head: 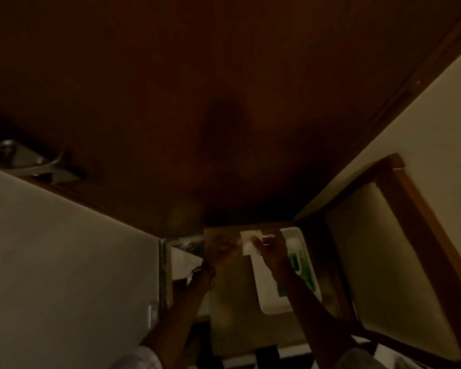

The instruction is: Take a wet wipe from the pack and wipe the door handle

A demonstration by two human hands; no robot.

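Low in the dim view, a white wet wipe is held between both hands. My left hand pinches its left edge and my right hand grips its right side, above a tan seat. The wipe pack, green and white, lies in a white tray under my right wrist. The metal door handle sits at the far left edge of the dark wooden door, well above and left of both hands.
A pale wall fills the lower left. A wooden-framed chair back with a beige panel leans at the right. Another pale wall rises at the upper right beside the door frame.
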